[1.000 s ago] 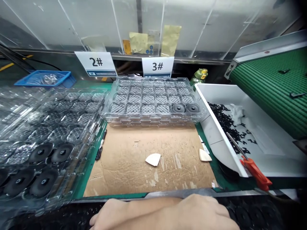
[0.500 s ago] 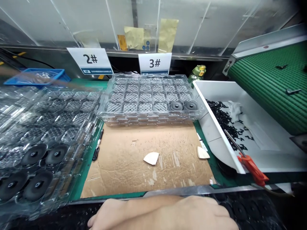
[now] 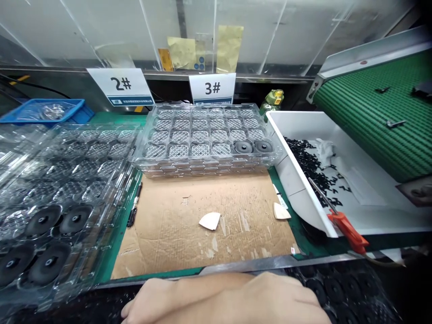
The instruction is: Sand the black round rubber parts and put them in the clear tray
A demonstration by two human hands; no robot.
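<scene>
My forearms cross at the bottom edge of the view. My left hand (image 3: 286, 294) lies on the right side, its back turned up and its fingers running out of the frame. On the left side is my right hand (image 3: 146, 299), partly behind the left forearm; its fingers are mostly hidden. No held object shows at either hand. Just beyond them lies a cardboard sheet (image 3: 168, 243) bearing a white wedge-shaped piece (image 3: 209, 221). A second wedge-shaped piece (image 3: 281, 211) sits near its right edge.
Stacked clear trays (image 3: 200, 150) hold two black round parts at the back. More clear trays (image 3: 77, 189) with several round parts stand left, near a marker (image 3: 135, 204). At right are a white bin (image 3: 297, 211) of small black pieces, an orange-handled screwdriver (image 3: 349, 231) and a green conveyor (image 3: 381, 117).
The view has shifted slightly, so the bench appears a little further left. Another dark part has come into view on the conveyor. My hands stay crossed.
</scene>
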